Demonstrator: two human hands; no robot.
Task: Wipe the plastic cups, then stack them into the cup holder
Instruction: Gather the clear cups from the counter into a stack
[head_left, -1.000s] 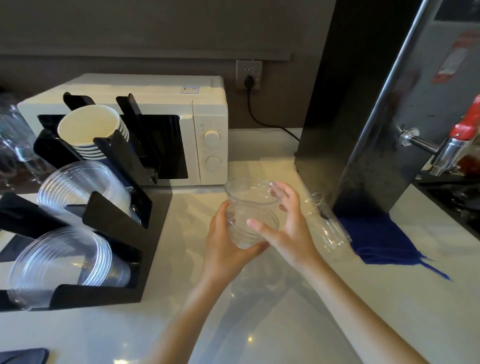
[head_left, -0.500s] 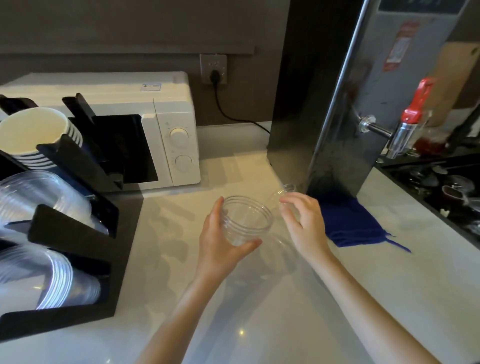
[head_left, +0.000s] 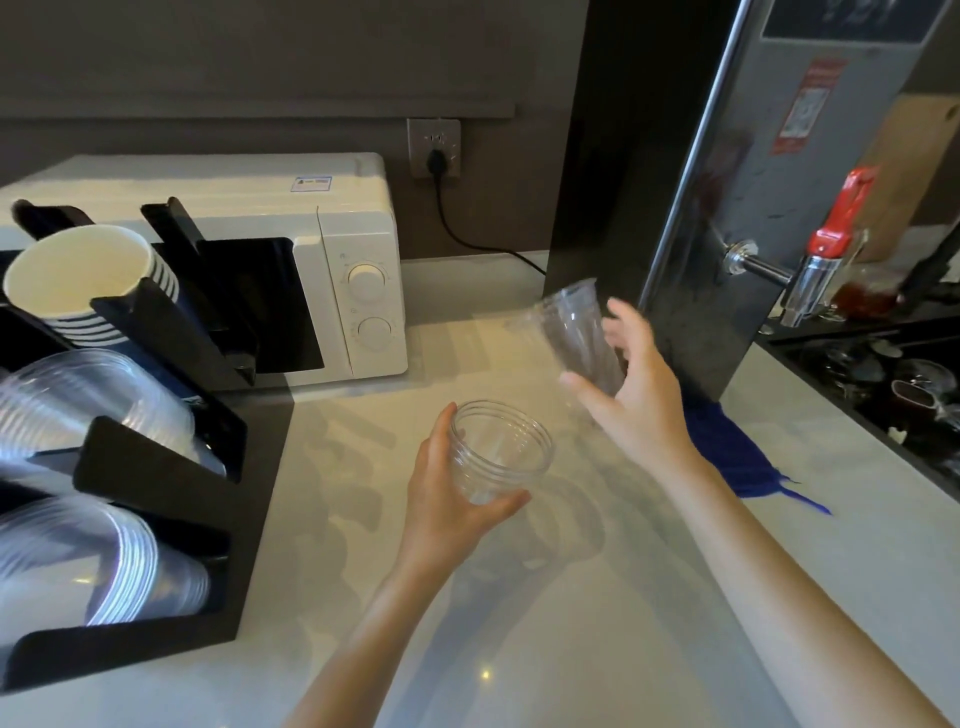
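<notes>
One clear cup in each hand, both empty.

My left hand fingers curl under the short cup, mouth up so another can nest in; my right hand fingers, spread, wrap the tall cup, tilted. The blue cloth lies just beside. The cup holder, at left, cradles clear stacks and paper cups.

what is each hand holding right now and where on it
The left hand grips a clear plastic cup around its lower side wall. The right hand holds a taller clear cup by its side near the base.
</notes>
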